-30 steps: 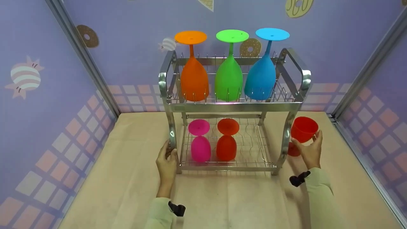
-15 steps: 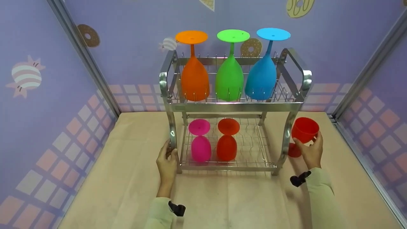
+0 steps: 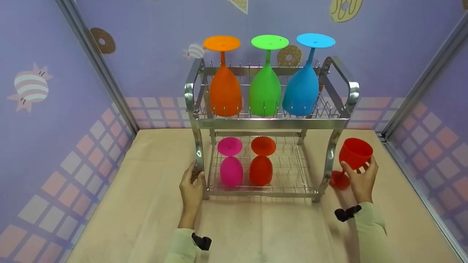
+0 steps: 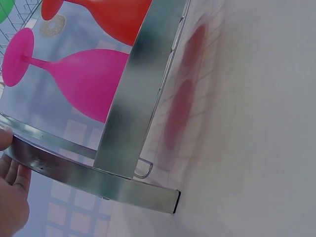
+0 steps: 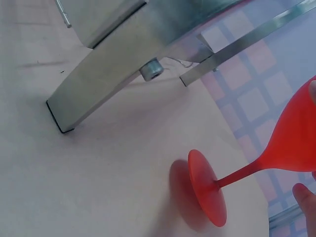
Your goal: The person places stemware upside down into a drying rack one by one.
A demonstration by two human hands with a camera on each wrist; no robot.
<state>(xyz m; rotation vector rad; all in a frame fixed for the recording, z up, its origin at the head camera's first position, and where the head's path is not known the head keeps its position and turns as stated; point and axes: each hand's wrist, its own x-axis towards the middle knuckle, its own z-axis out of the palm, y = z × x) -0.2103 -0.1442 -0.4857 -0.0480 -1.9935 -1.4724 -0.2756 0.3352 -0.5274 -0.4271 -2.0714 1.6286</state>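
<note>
My right hand (image 3: 362, 180) holds a red wine glass (image 3: 351, 157) by its bowl, to the right of the two-tier metal dish rack (image 3: 270, 124). The glass has its mouth up and leans to the right; in the right wrist view, its round foot (image 5: 206, 190) casts a shadow on the table close by. With thumb and fingers round it, my left hand (image 3: 192, 190) grips the rack's left front leg (image 4: 59, 165). Upside down on the lower tier are a pink glass (image 3: 231, 171) and a red-orange glass (image 3: 261, 170).
On the upper tier stand orange (image 3: 225, 91), green (image 3: 265, 91) and blue (image 3: 301, 91) glasses, all upside down. A pale cloth (image 3: 248, 230) covers the table. Printed purple walls (image 3: 153, 54) enclose the back and both sides.
My right hand has moved the red glass a little to the right and towards me, and more of its stem and foot now shows. My left hand stays on the rack leg.
</note>
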